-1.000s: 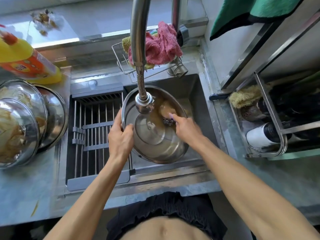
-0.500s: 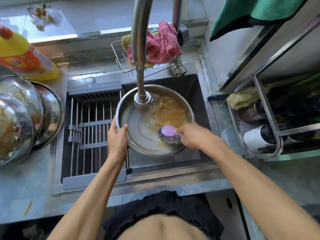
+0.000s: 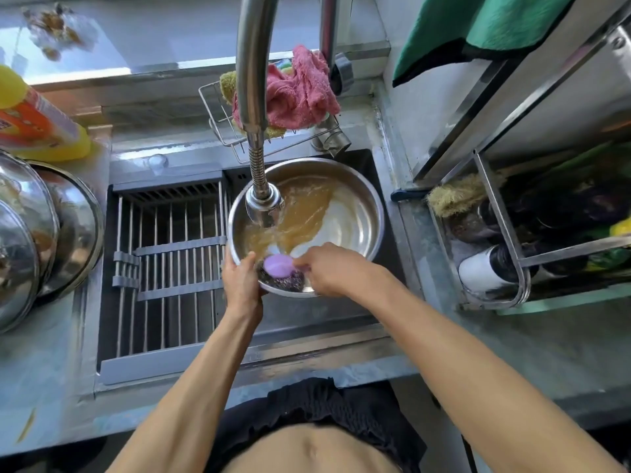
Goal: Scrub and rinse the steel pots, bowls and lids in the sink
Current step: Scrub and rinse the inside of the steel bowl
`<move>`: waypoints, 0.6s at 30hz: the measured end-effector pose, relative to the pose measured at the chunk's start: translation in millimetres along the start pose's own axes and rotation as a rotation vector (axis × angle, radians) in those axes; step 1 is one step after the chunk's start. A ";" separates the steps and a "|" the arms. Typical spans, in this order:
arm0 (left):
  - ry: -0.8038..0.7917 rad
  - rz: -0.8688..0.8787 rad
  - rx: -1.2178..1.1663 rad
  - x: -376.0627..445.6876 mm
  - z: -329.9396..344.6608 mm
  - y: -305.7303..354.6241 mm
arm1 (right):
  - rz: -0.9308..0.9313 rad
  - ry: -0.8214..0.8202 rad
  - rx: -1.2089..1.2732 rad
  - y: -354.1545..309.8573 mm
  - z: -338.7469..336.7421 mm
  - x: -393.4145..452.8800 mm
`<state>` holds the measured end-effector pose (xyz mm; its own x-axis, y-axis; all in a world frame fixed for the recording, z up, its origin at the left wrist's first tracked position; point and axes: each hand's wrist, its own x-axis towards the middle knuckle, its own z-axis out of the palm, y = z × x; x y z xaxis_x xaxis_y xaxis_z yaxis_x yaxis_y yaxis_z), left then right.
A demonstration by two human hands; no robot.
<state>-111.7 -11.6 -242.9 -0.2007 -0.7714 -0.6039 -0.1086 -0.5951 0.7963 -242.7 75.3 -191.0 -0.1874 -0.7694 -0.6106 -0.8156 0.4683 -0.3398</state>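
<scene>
A steel bowl (image 3: 362, 213) hangs tilted over the sink (image 3: 341, 312), with brown water smeared across its inside. My left hand (image 3: 240, 281) grips its near-left rim. My right hand (image 3: 327, 268) holds a purple-handled steel wool scrubber (image 3: 281, 273), which presses on the bowl's near inner wall. The faucet head (image 3: 264, 203) hangs over the bowl's left part, and water runs from it into the bowl.
Dirty steel bowls and lids (image 3: 41, 233) are stacked on the left counter, behind them a yellow detergent bottle (image 3: 37, 121). A drying rack (image 3: 170, 268) covers the sink's left half. A wire caddy with a pink cloth (image 3: 300, 90) sits behind the faucet. A shelf rack (image 3: 512, 247) stands at right.
The scrubber has moved from the bowl's far side down to its near wall. The bowl has shifted right and tipped, and my left hand has slid to its near rim.
</scene>
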 end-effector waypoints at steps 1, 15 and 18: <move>0.023 0.009 0.026 -0.4 -4.1 2.4 | 0.029 -0.019 -0.016 6.6 -1.7 -8.0; -0.170 0.061 0.693 -0.3 -16.2 97.8 | 0.643 0.263 0.858 51.1 68.1 -9.3; -0.224 0.007 0.964 5.1 -2.7 109.1 | 0.671 0.101 0.905 49.1 83.0 -5.7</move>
<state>-121.9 -81.1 -159.2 -0.3730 -0.6546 -0.6575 -0.8332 -0.0755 0.5478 -236.3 138.8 -263.5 -0.5148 -0.2560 -0.8182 0.1555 0.9106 -0.3828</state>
